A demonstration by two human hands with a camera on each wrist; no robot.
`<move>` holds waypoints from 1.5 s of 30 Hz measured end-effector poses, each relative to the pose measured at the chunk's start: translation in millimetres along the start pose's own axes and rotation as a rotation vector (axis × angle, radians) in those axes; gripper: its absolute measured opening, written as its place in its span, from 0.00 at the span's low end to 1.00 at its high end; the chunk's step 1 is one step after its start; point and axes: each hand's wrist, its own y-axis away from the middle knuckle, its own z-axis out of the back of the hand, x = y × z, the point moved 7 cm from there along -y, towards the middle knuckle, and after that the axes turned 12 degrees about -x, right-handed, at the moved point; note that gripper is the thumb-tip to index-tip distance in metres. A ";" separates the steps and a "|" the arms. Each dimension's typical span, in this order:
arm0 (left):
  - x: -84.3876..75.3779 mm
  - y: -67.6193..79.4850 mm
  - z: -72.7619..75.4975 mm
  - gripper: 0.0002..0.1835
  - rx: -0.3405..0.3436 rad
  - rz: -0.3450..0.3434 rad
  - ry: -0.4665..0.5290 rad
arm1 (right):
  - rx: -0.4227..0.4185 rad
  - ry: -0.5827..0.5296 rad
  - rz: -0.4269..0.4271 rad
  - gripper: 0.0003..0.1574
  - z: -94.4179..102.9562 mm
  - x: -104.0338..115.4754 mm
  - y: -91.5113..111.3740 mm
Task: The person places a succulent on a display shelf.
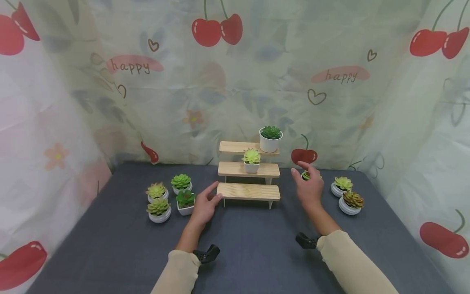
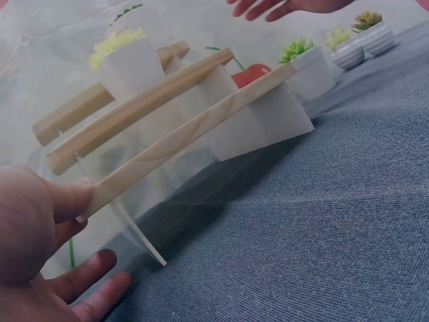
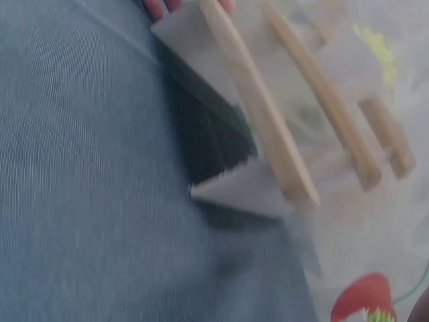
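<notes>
A three-tier wooden display stand (image 1: 249, 191) has white supports under pale wood shelves. My left hand (image 1: 204, 207) pinches the left end of its lowest shelf, thumb on top; in the left wrist view the other fingers (image 2: 100, 295) spread below. On the top shelf, toward the right, sits a dark green succulent in a round white pot (image 1: 270, 141). The middle shelf bears a light green succulent in a square white pot (image 1: 251, 166). My right hand (image 1: 310, 188) hovers right of the stand, fingers loosely bent, holding nothing. Behind it, a green potted succulent (image 1: 305, 175) is mostly hidden.
Several potted succulents, including a dark green one (image 1: 185, 200) and a light green one (image 1: 158, 209), stand left of my left hand. On the far right are a yellow-green succulent (image 1: 342, 186) and a brownish one (image 1: 350, 202). A printed curtain (image 1: 220, 110) hangs behind the dark tabletop (image 1: 249, 253).
</notes>
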 end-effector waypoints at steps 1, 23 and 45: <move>-0.2 0.1 0.3 0.27 0.000 -0.002 -0.002 | -0.011 0.014 0.010 0.20 2.4 -3.5 -1.1; -0.3 -0.4 1.4 0.27 -0.007 0.005 -0.001 | 0.066 0.249 0.000 0.49 15.6 -71.6 -7.1; 1.6 -0.5 0.1 0.27 -0.003 -0.003 -0.010 | 0.258 0.252 -0.373 0.61 13.8 -115.4 2.7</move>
